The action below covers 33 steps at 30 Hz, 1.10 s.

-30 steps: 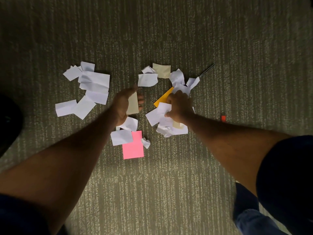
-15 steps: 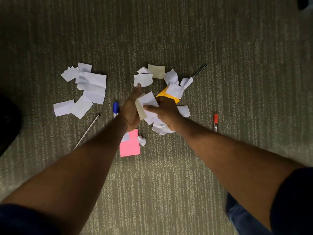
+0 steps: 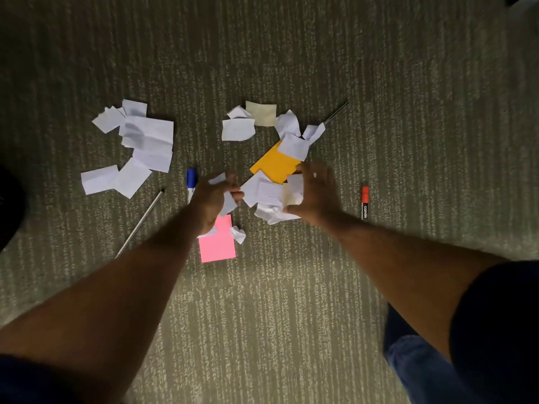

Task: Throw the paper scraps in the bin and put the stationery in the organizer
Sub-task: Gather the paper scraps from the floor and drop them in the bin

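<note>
Within right hand point(image 3: 318, 196) — paper scraps point(image 3: 271, 193)

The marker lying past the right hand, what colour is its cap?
The cap is red, and it shows best in the head view.

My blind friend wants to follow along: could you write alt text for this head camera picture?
Seen from above, a person's left hand and right hand each grip white paper scraps over a carpet. Loose scraps, an orange note, a pink note, a blue marker and a red marker lie around them.
</note>
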Each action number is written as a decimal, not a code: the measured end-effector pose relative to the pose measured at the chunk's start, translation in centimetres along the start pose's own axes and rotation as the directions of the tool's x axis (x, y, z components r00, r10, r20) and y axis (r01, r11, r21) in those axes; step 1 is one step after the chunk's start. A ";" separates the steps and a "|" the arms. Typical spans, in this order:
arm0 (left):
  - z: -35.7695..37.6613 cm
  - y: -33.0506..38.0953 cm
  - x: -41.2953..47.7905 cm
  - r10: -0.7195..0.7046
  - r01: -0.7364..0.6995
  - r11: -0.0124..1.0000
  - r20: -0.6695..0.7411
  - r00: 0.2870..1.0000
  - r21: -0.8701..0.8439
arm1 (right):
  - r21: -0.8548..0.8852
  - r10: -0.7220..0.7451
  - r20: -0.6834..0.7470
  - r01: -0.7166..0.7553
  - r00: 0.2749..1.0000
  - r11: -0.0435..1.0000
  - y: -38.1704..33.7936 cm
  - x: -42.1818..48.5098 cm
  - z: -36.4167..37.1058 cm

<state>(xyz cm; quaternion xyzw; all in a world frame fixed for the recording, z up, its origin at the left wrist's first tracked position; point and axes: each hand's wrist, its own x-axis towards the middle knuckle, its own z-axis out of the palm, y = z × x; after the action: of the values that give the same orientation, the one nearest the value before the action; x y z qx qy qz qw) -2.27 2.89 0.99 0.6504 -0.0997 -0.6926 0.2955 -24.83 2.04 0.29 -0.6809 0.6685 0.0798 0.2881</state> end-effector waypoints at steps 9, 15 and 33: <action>-1.6 -3.3 0.4 -0.020 0.035 0.984 -0.086 0.996 0.176 | -0.114 0.081 0.081 -0.072 0.993 0.991 -0.9 -1.2 2.8; -0.8 -4.2 0.4 0.009 0.015 0.966 -0.092 0.996 0.259 | -0.124 0.046 -0.013 -0.047 0.999 0.991 -1.5 -1.9 3.5; 2.9 -1.9 -1.5 -0.090 0.138 0.949 0.175 0.980 -0.284 | 0.576 -0.020 -0.182 0.123 0.983 0.808 -4.6 -2.5 0.2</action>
<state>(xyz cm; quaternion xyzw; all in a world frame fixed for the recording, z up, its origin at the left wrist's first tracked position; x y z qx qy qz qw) -5.62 4.55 1.65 0.5463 0.0192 -0.7655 0.3395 -20.57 4.02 2.73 -0.5882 0.6563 -0.1979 0.4291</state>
